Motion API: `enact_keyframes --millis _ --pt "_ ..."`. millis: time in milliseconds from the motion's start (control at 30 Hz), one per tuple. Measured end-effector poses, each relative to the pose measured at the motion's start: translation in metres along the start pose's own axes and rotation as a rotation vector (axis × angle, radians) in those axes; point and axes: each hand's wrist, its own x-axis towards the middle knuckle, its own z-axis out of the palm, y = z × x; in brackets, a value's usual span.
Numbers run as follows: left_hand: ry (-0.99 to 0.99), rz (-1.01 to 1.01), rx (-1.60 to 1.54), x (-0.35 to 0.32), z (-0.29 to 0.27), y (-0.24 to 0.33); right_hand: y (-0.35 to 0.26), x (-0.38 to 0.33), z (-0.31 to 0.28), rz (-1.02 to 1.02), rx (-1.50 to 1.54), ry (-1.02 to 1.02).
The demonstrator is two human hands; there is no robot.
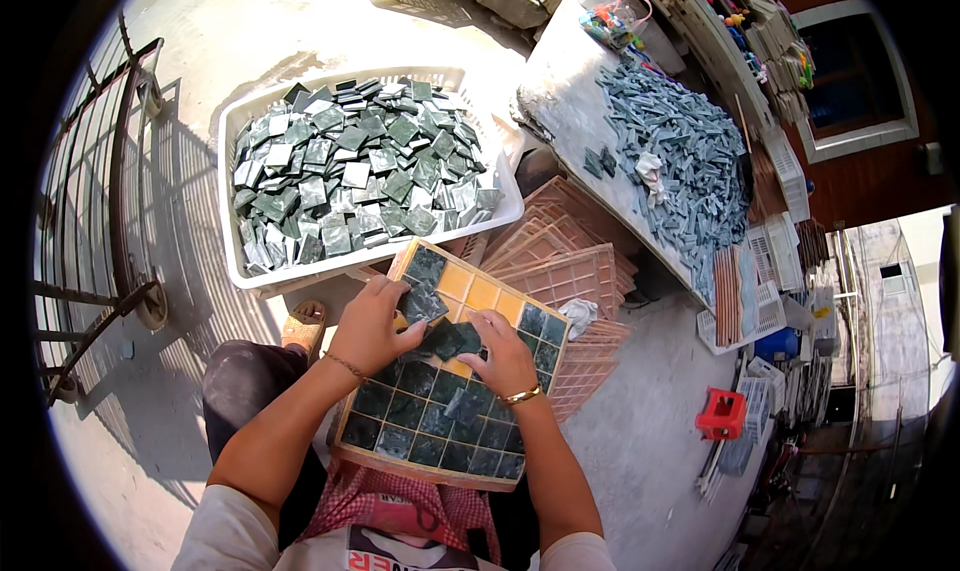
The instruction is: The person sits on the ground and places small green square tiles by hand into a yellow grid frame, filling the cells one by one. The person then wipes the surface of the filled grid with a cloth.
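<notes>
A gridded tray [482, 293] with a yellow base rests across my lap, tilted. Square dark green stone tiles [432, 416] fill its near rows and its right side; bare yellow cells show in the upper middle. My left hand [372, 323] is closed on a green stone tile [424, 303] at the tray's left side. Over the middle of the tray, my right hand [503, 359] pinches dark green tiles [455, 341] between thumb and fingers. Their edges overlap, so how many it holds is unclear. Beyond the tray stands a white plastic crate [228, 206] heaped with loose green tiles.
Several empty gridded trays [590, 271] are stacked right of my tray, with a crumpled white cloth [579, 316] nearby. A slab table [570, 81] bears a pile of narrow grey-green stone strips [680, 141]. A metal rack [120, 191] stands left; a red stool [721, 414] sits right.
</notes>
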Motion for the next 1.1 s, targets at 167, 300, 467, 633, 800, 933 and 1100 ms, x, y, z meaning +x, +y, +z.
enact_keyframes --millis 167,300,467,633,800,933,1100 --pt "-0.259 0.046 0.23 -0.015 0.006 -0.014 -0.019 0.007 0.026 0.166 -0.078 -0.156" --pt "-0.334 0.124 0.227 -0.022 0.017 -0.023 -0.003 0.022 0.01 0.252 -0.001 -0.128" --pt "-0.276 0.243 0.387 -0.027 0.03 -0.024 0.041 0.052 -0.001 0.179 -0.159 0.009" --pt "-0.275 0.222 0.362 -0.026 0.029 -0.023 0.058 0.057 -0.01 0.136 0.04 -0.069" --pt "-0.39 0.148 0.382 -0.024 0.027 -0.021 0.081 0.04 -0.014 0.454 1.545 -0.174" --pt "-0.374 0.134 0.373 -0.024 0.027 -0.02 0.094 0.036 -0.005 0.438 1.439 -0.157" --pt "-0.379 0.102 0.36 -0.022 0.028 -0.019 0.092 0.049 0.0 0.496 0.715 -0.073"
